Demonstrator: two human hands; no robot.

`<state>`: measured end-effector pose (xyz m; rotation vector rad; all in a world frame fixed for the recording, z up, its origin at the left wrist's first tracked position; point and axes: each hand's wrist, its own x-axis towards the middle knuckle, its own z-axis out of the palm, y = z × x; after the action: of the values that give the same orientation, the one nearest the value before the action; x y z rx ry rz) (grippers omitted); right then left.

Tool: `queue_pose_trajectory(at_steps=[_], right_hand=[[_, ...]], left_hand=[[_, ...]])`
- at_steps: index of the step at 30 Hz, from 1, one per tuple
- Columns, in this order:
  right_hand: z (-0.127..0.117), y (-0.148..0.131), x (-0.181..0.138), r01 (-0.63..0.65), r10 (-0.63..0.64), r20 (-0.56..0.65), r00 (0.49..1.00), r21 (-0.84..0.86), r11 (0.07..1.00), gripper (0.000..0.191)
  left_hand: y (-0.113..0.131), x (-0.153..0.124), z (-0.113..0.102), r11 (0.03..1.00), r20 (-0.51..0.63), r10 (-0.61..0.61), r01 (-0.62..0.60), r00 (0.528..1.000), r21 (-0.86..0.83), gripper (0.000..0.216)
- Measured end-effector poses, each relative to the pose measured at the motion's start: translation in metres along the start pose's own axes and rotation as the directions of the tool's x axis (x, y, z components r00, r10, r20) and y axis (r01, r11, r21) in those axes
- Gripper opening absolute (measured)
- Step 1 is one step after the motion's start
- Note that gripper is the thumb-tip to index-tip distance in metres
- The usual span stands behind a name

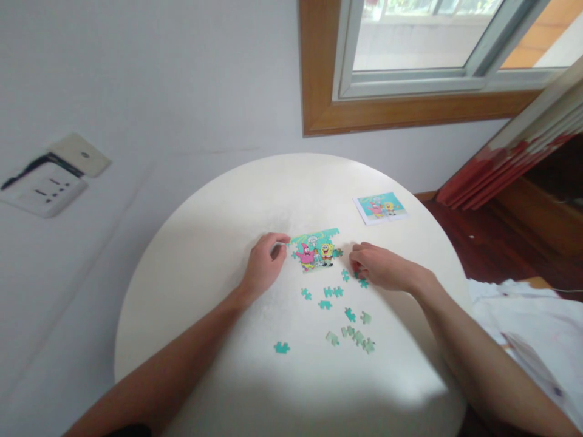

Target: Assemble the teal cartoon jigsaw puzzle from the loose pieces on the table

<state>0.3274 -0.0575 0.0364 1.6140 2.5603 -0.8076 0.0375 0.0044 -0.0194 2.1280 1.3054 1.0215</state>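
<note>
A partly joined jigsaw puzzle [314, 250] lies on the table, showing a pink starfish and a yellow sponge cartoon figure on teal. At its upper left corner, my left hand [268, 262] rests with thumb and forefinger closed on the edge. To the right of the puzzle, my right hand [380, 266] hovers low with curled fingers; what they hold, if anything, is hidden. One teal puzzle piece [363, 283] lies just below those fingertips, and another teal piece [345, 275] is beside them. Several loose teal and pale green pieces [359, 337] are scattered nearer to me.
The round white table [191, 267] stands against the wall below a wood-framed window [319, 73]. A printed picture card [382, 207] of the same scene lies at the back right. A wall socket [48, 188] is at left. A red and white curtain [483, 173] hangs at right.
</note>
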Motion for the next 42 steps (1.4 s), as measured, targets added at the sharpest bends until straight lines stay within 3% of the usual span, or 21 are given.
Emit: queue_pose_trajectory(at_steps=[13, 19, 26, 32, 42], right_hand=[[0.004, 0.001, 0.005, 0.037, -0.036, -0.021, 0.999, 0.042, 0.998, 0.016], [-0.003, 0.005, 0.002, -0.040, 0.040, -0.158, 0.987, 0.003, 0.999, 0.018], [0.005, -0.004, 0.003, -0.109, 0.103, -0.079, 0.992, -0.074, 0.991, 0.006], [0.011, -0.003, 0.003, -0.017, 0.008, -0.087, 0.996, -0.108, 0.994, 0.008], [0.009, 0.001, 0.004, 0.022, -0.020, -0.054, 0.998, 0.037, 0.999, 0.013]], left_hand=[[0.001, -0.001, -0.001, 1.000, -0.001, 0.018, -0.018, 1.000, -0.001, 0.018], [0.000, -0.001, 0.000, 1.000, 0.001, 0.018, -0.018, 1.000, -0.005, 0.018], [0.001, -0.001, -0.001, 1.000, 0.004, 0.028, -0.028, 1.000, 0.009, 0.018], [0.002, -0.001, -0.001, 0.999, 0.001, 0.040, -0.040, 0.999, 0.010, 0.019], [0.005, -0.001, -0.002, 0.999, -0.008, 0.037, -0.037, 0.999, -0.023, 0.020]])
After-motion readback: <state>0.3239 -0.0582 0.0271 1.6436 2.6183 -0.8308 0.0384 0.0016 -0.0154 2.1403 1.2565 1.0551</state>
